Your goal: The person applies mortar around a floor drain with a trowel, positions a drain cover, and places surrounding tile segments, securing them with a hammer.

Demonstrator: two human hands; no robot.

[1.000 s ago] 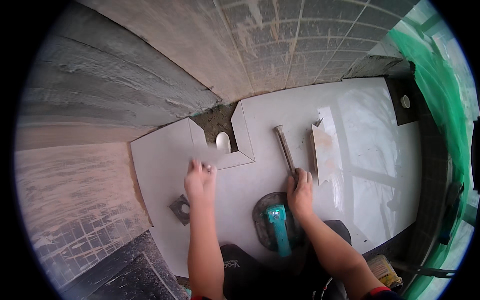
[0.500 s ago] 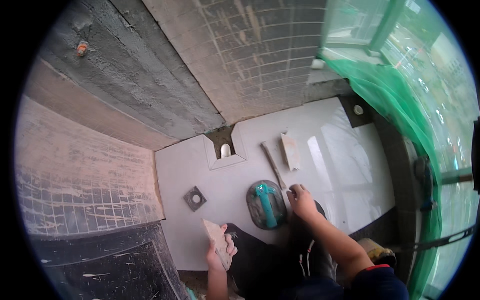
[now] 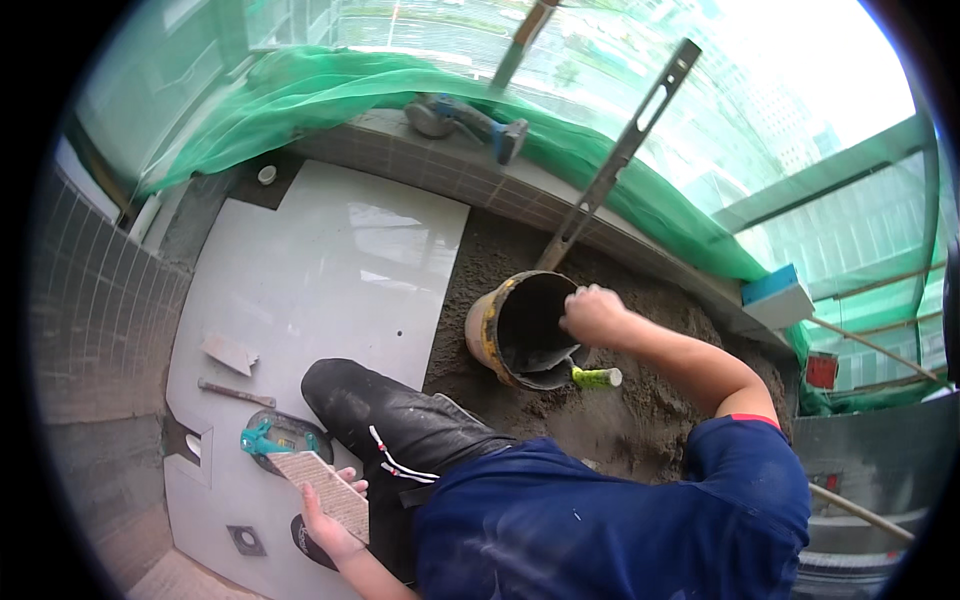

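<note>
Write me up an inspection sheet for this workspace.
Surface: glossy white tile flooring, beside a rough brown sandy bed.
Job's things: angular beige tile piece with a ridged face; round yellow-stained bucket, on the bed; yellow-green cylindrical handle at its rim.
Clutter: pale tile offcut, slim brown bar-shaped tool, teal-handled suction lifter and dark square plate with a round centre, all on the flooring.
Hands: left hand holds the tile piece; right hand is at the bucket's mouth, grip unclear.
Cables: nothing seen.
Surroundings: green netting; blue-and-dark power tool on the ledge; long slotted metal bar, slanting.
</note>
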